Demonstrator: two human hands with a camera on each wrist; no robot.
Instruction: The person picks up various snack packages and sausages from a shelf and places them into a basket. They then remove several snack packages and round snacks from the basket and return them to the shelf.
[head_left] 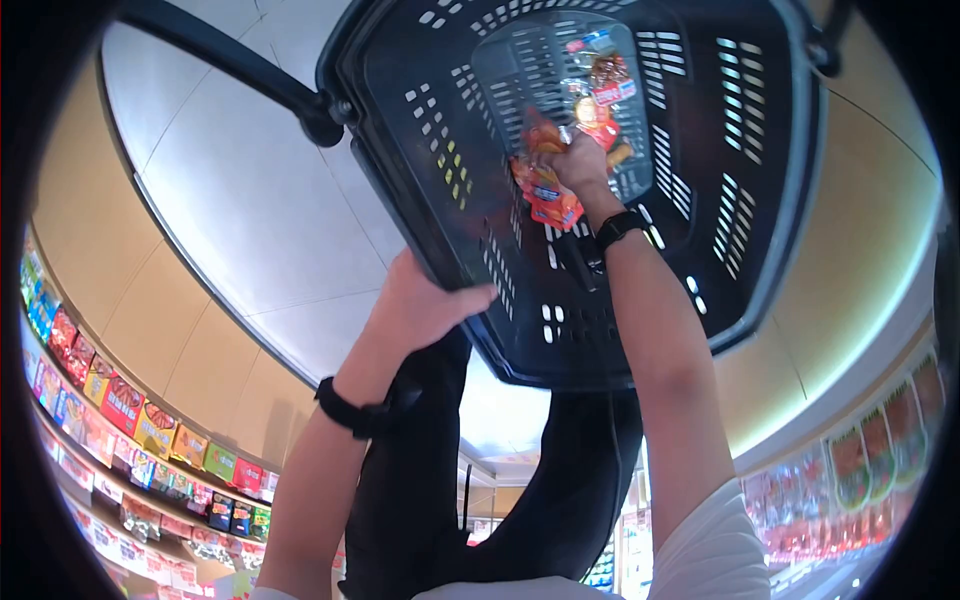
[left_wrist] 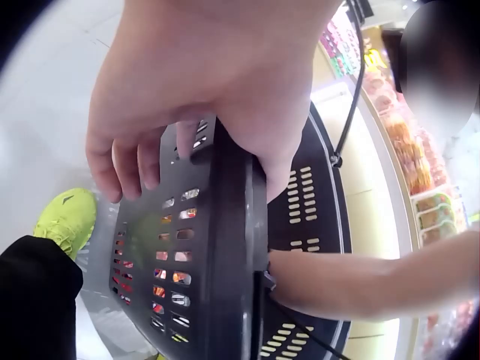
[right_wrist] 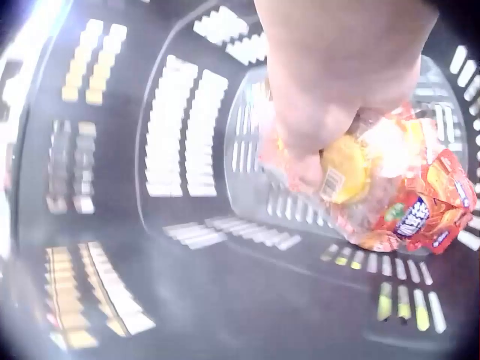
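My left hand grips the side rim of a black plastic shopping basket. In the left wrist view, the thumb lies inside the wall and the fingers hang down outside it. Deep in the basket, my right hand has its fingers curled on a clear snack packet with a yellow round part. Beside that hand is an orange-red snack bag with blue lettering in the right wrist view. Several other shiny packets lie farther along the basket floor. The right fingertips are partly hidden.
Shelves of colourful boxed snacks curve along the left. Hanging packets line the right side. The basket's black handle is swung out to one side. A yellow-green shoe stands on the pale floor beside the basket.
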